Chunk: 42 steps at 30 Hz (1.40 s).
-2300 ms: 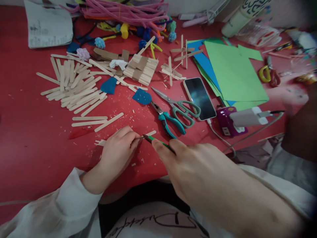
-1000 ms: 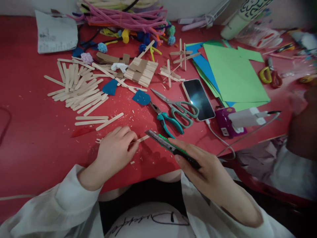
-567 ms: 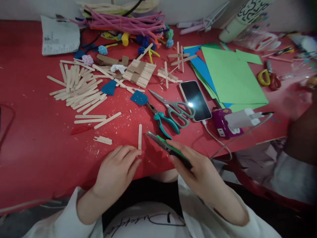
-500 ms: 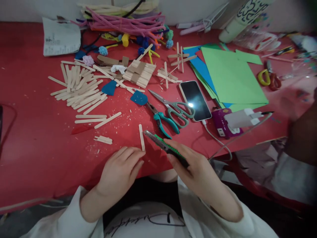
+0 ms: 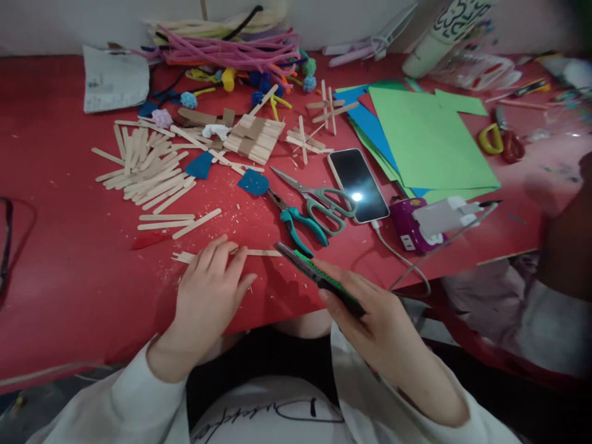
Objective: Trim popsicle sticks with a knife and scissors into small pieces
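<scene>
My left hand lies over the red table, its fingers closed on the left end of a popsicle stick. The stick points sideways to the right, flat or nearly flat on the table. Partly hidden by those fingers are a few cut stick pieces. My right hand is wrapped round a utility knife with a green and black handle. The knife's tip hovers close to the stick's right end; whether it touches I cannot tell. Teal pliers and grey-handled scissors lie just beyond.
A heap of popsicle sticks spreads at the left. Behind are pipe cleaners and a glued stick panel. To the right lie a phone, coloured paper and a purple power adapter with cables. Another person's arm is at the right edge.
My left hand has moved left and slightly away from me, turning the popsicle stick from upright to sideways. It now partly covers the cut pieces. The right hand keeps hold of the utility knife.
</scene>
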Each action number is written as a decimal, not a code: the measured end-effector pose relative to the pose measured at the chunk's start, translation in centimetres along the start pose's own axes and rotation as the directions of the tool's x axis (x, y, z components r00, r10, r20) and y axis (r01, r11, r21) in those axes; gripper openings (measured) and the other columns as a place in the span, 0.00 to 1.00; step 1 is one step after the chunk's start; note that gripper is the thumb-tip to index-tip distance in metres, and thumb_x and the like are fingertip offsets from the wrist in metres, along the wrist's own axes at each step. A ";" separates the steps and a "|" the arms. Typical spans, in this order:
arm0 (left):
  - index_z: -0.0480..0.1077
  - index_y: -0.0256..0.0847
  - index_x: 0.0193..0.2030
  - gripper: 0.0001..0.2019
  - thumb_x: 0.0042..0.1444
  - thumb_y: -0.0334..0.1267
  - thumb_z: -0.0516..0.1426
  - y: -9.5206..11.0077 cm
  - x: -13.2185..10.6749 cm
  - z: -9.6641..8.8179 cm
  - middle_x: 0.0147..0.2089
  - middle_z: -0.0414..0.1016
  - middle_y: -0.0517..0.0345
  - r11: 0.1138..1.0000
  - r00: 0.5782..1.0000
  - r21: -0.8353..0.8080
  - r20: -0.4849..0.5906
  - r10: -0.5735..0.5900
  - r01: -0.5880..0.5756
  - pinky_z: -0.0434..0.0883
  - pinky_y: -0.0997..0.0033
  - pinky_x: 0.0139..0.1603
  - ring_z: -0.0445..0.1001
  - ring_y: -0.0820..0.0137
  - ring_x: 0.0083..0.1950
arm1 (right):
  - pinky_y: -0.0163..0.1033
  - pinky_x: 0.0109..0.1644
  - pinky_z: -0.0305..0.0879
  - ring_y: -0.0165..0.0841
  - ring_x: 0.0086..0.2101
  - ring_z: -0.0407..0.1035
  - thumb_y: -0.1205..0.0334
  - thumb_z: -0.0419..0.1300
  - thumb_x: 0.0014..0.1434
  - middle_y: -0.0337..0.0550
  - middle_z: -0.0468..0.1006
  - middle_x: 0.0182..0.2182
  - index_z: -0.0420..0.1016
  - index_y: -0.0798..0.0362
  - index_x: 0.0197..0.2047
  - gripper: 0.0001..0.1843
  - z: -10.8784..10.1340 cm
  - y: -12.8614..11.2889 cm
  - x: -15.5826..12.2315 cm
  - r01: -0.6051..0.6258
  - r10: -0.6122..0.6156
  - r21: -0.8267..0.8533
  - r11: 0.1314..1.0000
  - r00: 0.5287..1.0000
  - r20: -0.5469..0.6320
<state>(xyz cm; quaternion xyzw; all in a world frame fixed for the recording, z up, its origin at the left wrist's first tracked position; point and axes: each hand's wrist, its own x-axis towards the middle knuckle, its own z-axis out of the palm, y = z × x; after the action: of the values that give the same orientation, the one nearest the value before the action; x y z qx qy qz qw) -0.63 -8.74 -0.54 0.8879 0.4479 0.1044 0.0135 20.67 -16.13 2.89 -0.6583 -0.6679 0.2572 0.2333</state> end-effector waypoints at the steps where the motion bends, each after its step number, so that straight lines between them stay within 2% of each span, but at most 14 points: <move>1: 0.71 0.31 0.48 0.16 0.55 0.38 0.56 0.3 -0.4 -0.1 0.46 0.74 0.41 1.000 1.000 0.021 -0.010 -0.018 0.018 0.70 0.55 0.48 0.70 0.54 0.52 | 0.34 0.39 0.72 0.33 0.41 0.74 0.65 0.51 0.61 0.47 0.78 0.45 0.66 0.53 0.55 0.19 -0.1 0.1 -0.1 -0.009 0.009 0.000 1.000 1.000 0.001; 3: 0.70 0.30 0.50 0.18 0.55 0.38 0.56 0.7 -1.2 -0.3 0.47 0.73 0.40 0.999 0.999 0.040 -0.021 -0.026 0.027 0.71 0.57 0.46 0.70 0.54 0.51 | 0.35 0.41 0.72 0.33 0.42 0.74 0.65 0.51 0.60 0.47 0.77 0.45 0.67 0.54 0.54 0.18 -0.2 0.2 -0.3 -0.014 0.014 0.001 1.000 1.000 -0.005; 7: 0.66 0.26 0.54 0.24 0.54 0.41 0.56 1.3 -2.2 0.1 0.56 0.68 0.39 0.998 0.998 -0.003 0.024 0.055 -0.055 0.69 0.58 0.52 0.67 0.55 0.56 | 0.33 0.40 0.72 0.31 0.39 0.75 0.66 0.51 0.61 0.46 0.78 0.43 0.67 0.54 0.55 0.19 -0.2 -0.3 0.0 0.015 -0.015 0.012 1.000 1.000 0.006; 14: 0.66 0.26 0.54 0.29 0.48 0.42 0.61 2.4 -2.2 0.8 0.53 0.71 0.41 1.000 0.999 0.007 0.045 0.020 -0.021 0.71 0.60 0.49 0.70 0.56 0.50 | 0.33 0.30 0.72 0.31 0.28 0.75 0.67 0.49 0.60 0.48 0.79 0.36 0.71 0.59 0.50 0.17 -0.1 -2.0 1.0 0.088 -0.085 -0.097 0.991 0.996 0.032; 18: 0.67 0.27 0.54 0.27 0.49 0.42 0.60 2.7 -2.2 0.9 0.52 0.72 0.42 0.999 1.000 0.033 0.028 -0.003 0.002 0.71 0.60 0.48 0.71 0.56 0.49 | 0.33 0.25 0.70 0.31 0.26 0.74 0.68 0.49 0.60 0.48 0.79 0.34 0.72 0.60 0.50 0.17 -0.1 -2.5 1.3 0.112 -0.109 -0.145 0.983 0.994 0.024; 24: 0.68 0.28 0.53 0.24 0.54 0.42 0.56 2.7 -2.3 1.2 0.52 0.73 0.44 1.000 1.000 0.026 -0.002 -0.006 0.006 0.70 0.61 0.47 0.71 0.57 0.48 | 0.35 0.32 0.72 0.31 0.26 0.74 0.68 0.49 0.60 0.47 0.79 0.31 0.72 0.60 0.50 0.17 -0.4 -3.3 1.6 0.138 -0.131 -0.199 0.970 0.990 0.049; 28: 0.69 0.27 0.52 0.23 0.56 0.43 0.54 2.6 -2.3 1.3 0.52 0.73 0.44 1.000 0.999 0.016 -0.036 -0.002 0.002 0.70 0.61 0.46 0.71 0.58 0.48 | 0.33 0.28 0.70 0.30 0.26 0.73 0.69 0.49 0.60 0.44 0.78 0.29 0.72 0.58 0.49 0.17 -0.4 -3.6 1.6 0.141 -0.130 -0.222 0.965 0.989 0.066; 36: 0.69 0.29 0.53 0.22 0.56 0.43 0.54 2.6 -2.4 1.6 0.52 0.73 0.44 1.000 0.999 -0.005 -0.045 -0.007 0.007 0.69 0.61 0.47 0.71 0.58 0.49 | 0.35 0.27 0.70 0.31 0.25 0.73 0.70 0.49 0.59 0.45 0.78 0.31 0.71 0.61 0.51 0.18 -0.3 -4.1 1.6 0.180 -0.165 -0.288 0.940 0.983 0.077; 39: 0.69 0.28 0.53 0.22 0.56 0.41 0.54 2.4 -2.4 1.7 0.52 0.73 0.44 1.000 0.999 -0.016 -0.047 0.003 -0.004 0.69 0.61 0.48 0.70 0.59 0.49 | 0.35 0.24 0.68 0.32 0.24 0.72 0.70 0.49 0.59 0.45 0.78 0.29 0.72 0.62 0.50 0.18 -0.2 -4.4 1.8 0.205 -0.184 -0.349 0.914 0.978 0.094; 42: 0.68 0.29 0.53 0.21 0.56 0.41 0.54 2.3 -2.5 1.8 0.52 0.73 0.44 0.999 0.999 -0.048 -0.050 0.012 -0.014 0.69 0.62 0.49 0.70 0.59 0.50 | 0.35 0.18 0.62 0.31 0.19 0.70 0.70 0.49 0.57 0.45 0.77 0.25 0.73 0.63 0.49 0.19 -0.4 -5.1 2.4 0.254 -0.216 -0.471 0.845 0.967 0.135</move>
<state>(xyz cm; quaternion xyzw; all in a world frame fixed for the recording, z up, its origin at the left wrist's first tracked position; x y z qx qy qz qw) 0.12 -11.97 -2.48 0.8873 0.4396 0.1374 0.0229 17.03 -13.74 6.47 -0.5985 -0.7948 0.0763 0.0652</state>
